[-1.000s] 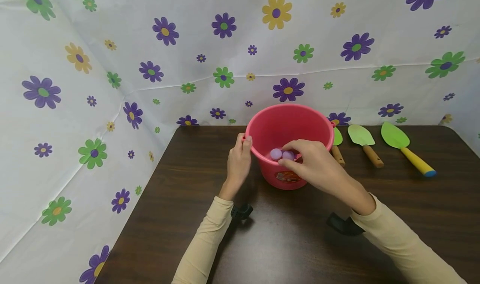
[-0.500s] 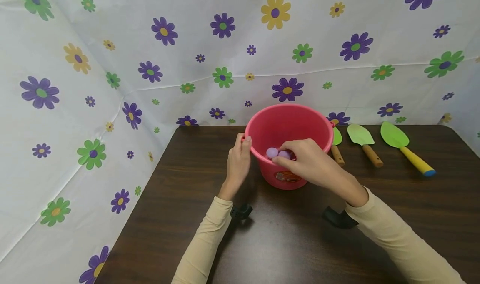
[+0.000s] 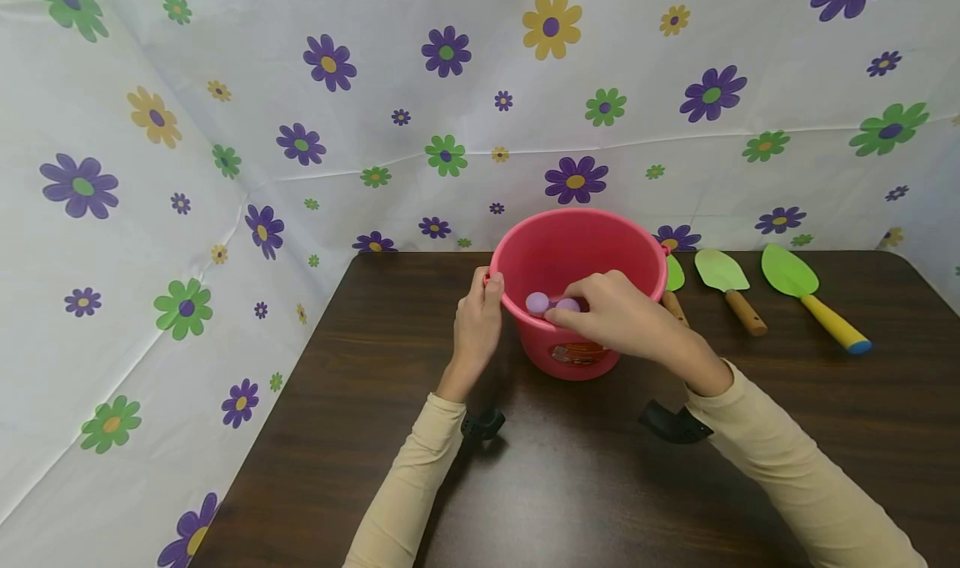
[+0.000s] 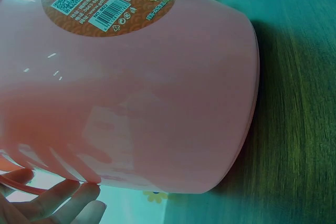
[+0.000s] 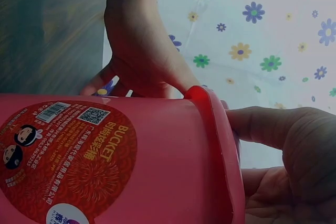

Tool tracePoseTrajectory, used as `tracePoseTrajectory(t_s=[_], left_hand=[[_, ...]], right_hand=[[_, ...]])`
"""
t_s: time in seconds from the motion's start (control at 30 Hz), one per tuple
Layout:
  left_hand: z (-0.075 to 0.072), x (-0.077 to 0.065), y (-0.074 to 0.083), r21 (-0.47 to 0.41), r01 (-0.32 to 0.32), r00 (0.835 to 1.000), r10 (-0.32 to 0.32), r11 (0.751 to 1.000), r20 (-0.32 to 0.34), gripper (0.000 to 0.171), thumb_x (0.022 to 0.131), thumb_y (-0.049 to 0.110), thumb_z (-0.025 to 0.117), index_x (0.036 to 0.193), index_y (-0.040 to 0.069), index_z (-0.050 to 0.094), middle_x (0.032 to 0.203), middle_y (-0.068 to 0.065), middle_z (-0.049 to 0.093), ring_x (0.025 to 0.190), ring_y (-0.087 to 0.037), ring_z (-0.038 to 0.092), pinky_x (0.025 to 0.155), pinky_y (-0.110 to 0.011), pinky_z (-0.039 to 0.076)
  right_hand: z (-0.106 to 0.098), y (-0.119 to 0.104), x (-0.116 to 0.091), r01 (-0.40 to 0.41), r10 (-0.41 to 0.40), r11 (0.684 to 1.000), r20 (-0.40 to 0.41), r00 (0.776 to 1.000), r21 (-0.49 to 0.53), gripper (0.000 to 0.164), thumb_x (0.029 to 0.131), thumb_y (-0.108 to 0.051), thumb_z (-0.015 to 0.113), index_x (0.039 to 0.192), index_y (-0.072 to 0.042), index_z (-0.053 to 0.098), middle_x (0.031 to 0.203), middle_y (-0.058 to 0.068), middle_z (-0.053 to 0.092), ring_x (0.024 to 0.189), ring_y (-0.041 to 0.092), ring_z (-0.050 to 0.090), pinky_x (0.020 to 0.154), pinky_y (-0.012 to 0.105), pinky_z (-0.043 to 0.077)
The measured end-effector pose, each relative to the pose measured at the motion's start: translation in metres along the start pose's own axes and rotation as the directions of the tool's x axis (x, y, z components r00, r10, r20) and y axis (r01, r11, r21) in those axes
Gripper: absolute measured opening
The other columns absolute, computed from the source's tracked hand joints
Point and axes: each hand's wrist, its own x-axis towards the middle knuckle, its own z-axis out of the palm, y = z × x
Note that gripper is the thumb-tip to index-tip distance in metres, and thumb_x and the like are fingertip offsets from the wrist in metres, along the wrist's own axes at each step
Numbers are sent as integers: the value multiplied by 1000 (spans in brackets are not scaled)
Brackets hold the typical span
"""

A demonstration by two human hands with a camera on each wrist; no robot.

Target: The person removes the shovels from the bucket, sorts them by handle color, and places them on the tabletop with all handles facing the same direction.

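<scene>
A pink plastic bucket (image 3: 577, 247) stands on the table. My left hand (image 3: 477, 322) grips its left rim, thumb over the edge. In the left wrist view, the fingers (image 4: 79, 200) curve at the bucket's wall beside a thin red handle (image 4: 21, 186). My right hand (image 3: 630, 318) reaches over the front right rim, fingers bent down inside. One light purple ball (image 3: 537, 304) shows left of the right thumb, another purple ball (image 3: 567, 304) between thumb and forefinger. I cannot tell whether the right fingers hold it. In the right wrist view, the rim hides their tips.
To the right of the bucket lie two wooden-handled trowels, one light green trowel (image 3: 722, 268) and one partly behind the bucket. Farther right is a green trowel (image 3: 791, 270) with a yellow handle. A flower-patterned sheet (image 3: 450, 92) hangs behind the dark wooden table (image 3: 390, 343).
My right hand has shifted a little left over the rim, and the purple balls have moved left as well. The left hand and the bucket stay put.
</scene>
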Motion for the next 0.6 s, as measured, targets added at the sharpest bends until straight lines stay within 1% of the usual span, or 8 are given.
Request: tracePoseTrajectory(t_s=[0.27, 0.4, 0.5, 0.6], left_hand=[[0, 0, 1, -4, -1, 1000, 1, 1000, 0, 48, 104, 50, 38, 120, 11, 60, 70, -2, 44, 63, -22, 46, 54, -35, 30], [0, 0, 1, -3, 3, 1000, -3, 1000, 4, 47, 104, 50, 38, 121, 11, 60, 70, -2, 45, 63, -21, 45, 53, -34, 30], [-1, -1, 1, -2, 3, 1000, -3, 1000, 6, 47, 104, 49, 38, 122, 11, 60, 70, -2, 45, 62, -20, 44, 53, -34, 30], [0, -1, 1, 3, 5, 1000, -5, 1000, 4, 47, 104, 49, 38, 121, 11, 60, 71, -2, 46, 64, -21, 45, 54, -34, 30]], right_hand=[[1, -4, 2, -25, 25, 1000, -1, 1000, -8, 15, 88, -19, 68, 79, -7, 72, 61, -2, 59, 56, 15, 55, 65, 33, 51], [3, -4, 4, -38, 38, 999, -20, 999, -15, 12, 86, -15, 69, 84, -4, 74, 66, -1, 64, 59, 16, 58, 69, 36, 55], [5, -4, 6, -50, 49, 998, -34, 998, -24, 15, 84, -12, 70, 91, 0, 76, 71, 2, 68, 62, 17, 62, 72, 40, 59], [6, -3, 9, -63, 60, 997, -55, 997, -46, 18, 82, -9, 71, 94, 3, 76, 70, 4, 69, 61, 17, 61, 70, 40, 59]])
